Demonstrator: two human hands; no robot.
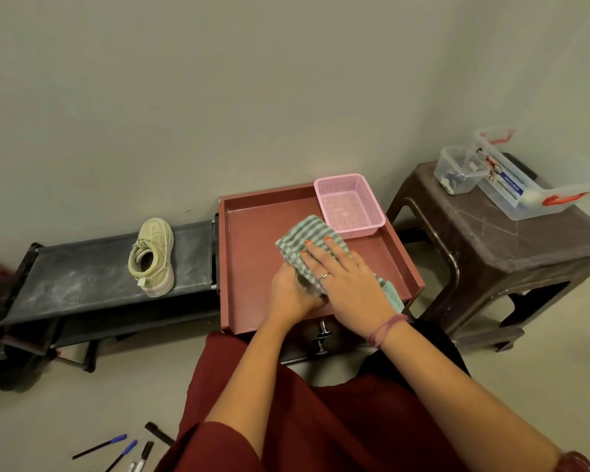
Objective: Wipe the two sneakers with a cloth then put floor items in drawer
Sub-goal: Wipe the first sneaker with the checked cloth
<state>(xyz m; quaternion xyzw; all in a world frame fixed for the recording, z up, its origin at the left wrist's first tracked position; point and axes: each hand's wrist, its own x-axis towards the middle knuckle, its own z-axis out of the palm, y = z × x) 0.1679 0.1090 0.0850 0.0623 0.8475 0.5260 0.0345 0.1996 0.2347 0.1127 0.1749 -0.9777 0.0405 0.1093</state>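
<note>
Left hand: your left hand (pixel 292 291) curls around something beneath the green-and-white checked cloth (pixel 307 245), probably to steady it; what it grasps is covered.
Right hand: your right hand (pixel 346 277) lies flat, fingers straight, pressing the cloth down from above, a wiping hold.
Tray: both hands work inside the open red-brown metal drawer tray (pixel 246 260), which catches the work at a handy height.
Basket: the pink plastic mesh basket (pixel 349 204) sits just beyond your right hand, in the tray's far corner.
Sneaker: one beige laced sneaker (pixel 152 257) rests well left of your left hand on the dark fabric rack shelf (pixel 82 274), parked apart.
Second sneaker: not visible; possibly under the cloth, you cannot tell.
Pens: blue-capped and black pens (pixel 116 447) lie on the floor below your left arm, partly cut off.
</note>
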